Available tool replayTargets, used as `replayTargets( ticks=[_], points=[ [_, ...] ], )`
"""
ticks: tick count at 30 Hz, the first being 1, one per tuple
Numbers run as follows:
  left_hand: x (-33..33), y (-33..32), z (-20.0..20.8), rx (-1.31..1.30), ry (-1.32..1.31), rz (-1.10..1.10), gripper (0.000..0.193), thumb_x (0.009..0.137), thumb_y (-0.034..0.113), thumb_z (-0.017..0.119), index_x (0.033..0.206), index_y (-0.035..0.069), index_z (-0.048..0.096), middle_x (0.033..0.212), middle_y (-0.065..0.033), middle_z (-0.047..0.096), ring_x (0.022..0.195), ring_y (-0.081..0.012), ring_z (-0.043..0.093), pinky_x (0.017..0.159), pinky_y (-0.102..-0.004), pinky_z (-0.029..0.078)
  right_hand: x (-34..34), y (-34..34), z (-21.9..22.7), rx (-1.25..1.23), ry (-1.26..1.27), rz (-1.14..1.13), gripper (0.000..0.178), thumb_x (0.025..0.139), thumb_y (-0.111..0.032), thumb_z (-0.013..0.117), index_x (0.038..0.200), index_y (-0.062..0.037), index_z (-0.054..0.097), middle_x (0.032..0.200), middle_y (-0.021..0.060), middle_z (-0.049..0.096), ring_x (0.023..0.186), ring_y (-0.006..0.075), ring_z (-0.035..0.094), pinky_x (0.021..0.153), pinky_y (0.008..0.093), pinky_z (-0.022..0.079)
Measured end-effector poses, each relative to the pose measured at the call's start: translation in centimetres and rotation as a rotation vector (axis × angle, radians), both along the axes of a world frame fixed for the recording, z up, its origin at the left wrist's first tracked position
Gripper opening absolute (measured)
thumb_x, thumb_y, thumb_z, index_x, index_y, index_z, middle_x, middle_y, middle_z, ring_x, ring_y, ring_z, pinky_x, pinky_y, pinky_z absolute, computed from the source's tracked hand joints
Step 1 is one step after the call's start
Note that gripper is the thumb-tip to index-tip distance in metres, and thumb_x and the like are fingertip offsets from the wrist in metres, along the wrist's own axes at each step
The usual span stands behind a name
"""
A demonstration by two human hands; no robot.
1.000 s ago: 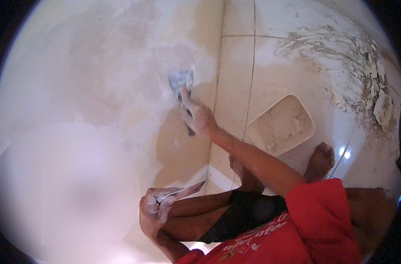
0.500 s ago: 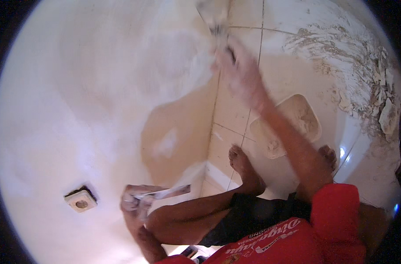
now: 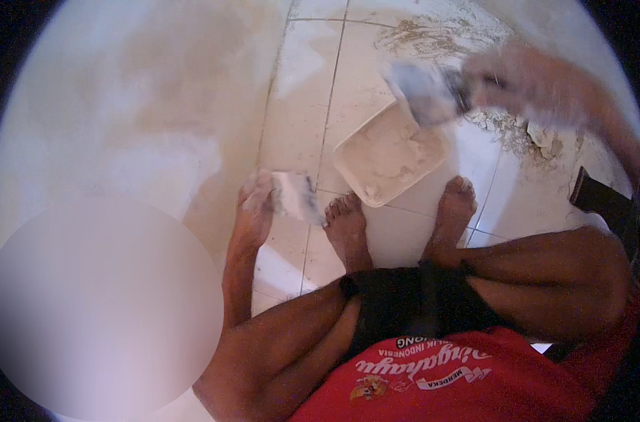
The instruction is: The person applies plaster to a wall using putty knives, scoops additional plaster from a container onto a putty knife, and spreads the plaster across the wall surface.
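My left hand [image 3: 258,193] is closed round a putty knife whose broad blade [image 3: 296,195] is smeared with white putty, low over the tiles beside my left foot. Farther right, my right hand [image 3: 495,79] grips another putty knife. Its wide, whitish blade [image 3: 427,91] is blurred by motion and hangs over the far right rim of a shallow plastic tub [image 3: 348,165]. Beige putty [image 3: 393,155] coats the tub's inside. The tub sits on the floor just beyond my feet.
A patchy plastered wall [image 3: 144,112] rises on the left and meets the tiled floor [image 3: 299,77]. Dried putty smears [image 3: 439,32] and crumbled lumps [image 3: 545,141] cover the floor at the far right. A dark flat object [image 3: 601,195] stands at the right edge. A blurred disc hides the lower left.
My right hand has swung away from the wall's foot, rightward to the tub, with its putty knife. My left hand's putty knife is now nearer the tub. The view has turned toward the floor.
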State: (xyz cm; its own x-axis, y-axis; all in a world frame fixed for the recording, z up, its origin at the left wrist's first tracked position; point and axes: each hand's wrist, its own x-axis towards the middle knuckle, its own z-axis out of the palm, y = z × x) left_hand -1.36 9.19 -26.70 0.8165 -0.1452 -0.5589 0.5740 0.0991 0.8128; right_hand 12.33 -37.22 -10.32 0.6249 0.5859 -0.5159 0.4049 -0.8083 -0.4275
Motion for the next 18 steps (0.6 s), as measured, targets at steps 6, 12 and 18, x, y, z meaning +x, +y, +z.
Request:
replayTargets(
  ticks=[6, 12, 18],
  points=[
    [3.0, -13.9, 0.3, -0.430, 0.001, -0.128, 0.045, 0.101, 0.031, 0.041, 0.124, -0.007, 0.051, 0.119, -0.0129, 0.060, 0.110, -0.0187, 0.057, 0.097, -0.0350, 0.044, -8.9, -0.8, -5.1, -0.114, -0.228, -0.009, 0.015, 0.083, -0.013, 0.056, 0.091, -0.0006, 0.058, 0.079, 0.0189, 0.061, 0.081, 0.0345, 0.063, 0.076, 0.0465, 0.049],
    [1.3, -12.5, -2.0, -0.354, -0.087, -0.080, 0.054, 0.101, 0.035, 0.039, 0.128, -0.010, 0.046, 0.125, -0.0167, 0.057, 0.112, -0.0215, 0.056, 0.100, -0.0364, 0.043, -9.0, 5.5, -10.5, -0.066, -0.166, 0.086, 0.012, 0.078, -0.005, 0.057, 0.086, 0.0027, 0.061, 0.071, 0.0220, 0.062, 0.068, 0.0349, 0.065, 0.063, 0.0455, 0.052],
    [0.0, -13.3, -3.2, -0.462, -0.045, 0.073, 0.051, 0.102, 0.032, 0.037, 0.129, -0.010, 0.045, 0.130, -0.0180, 0.053, 0.113, -0.0226, 0.056, 0.099, -0.0360, 0.044, -11.1, 7.2, -13.7, 0.119, 0.019, 0.231, 0.018, 0.078, -0.009, 0.057, 0.068, 0.0056, 0.062, 0.067, 0.0218, 0.061, 0.066, 0.0348, 0.064, 0.058, 0.0435, 0.052]
  ],
)
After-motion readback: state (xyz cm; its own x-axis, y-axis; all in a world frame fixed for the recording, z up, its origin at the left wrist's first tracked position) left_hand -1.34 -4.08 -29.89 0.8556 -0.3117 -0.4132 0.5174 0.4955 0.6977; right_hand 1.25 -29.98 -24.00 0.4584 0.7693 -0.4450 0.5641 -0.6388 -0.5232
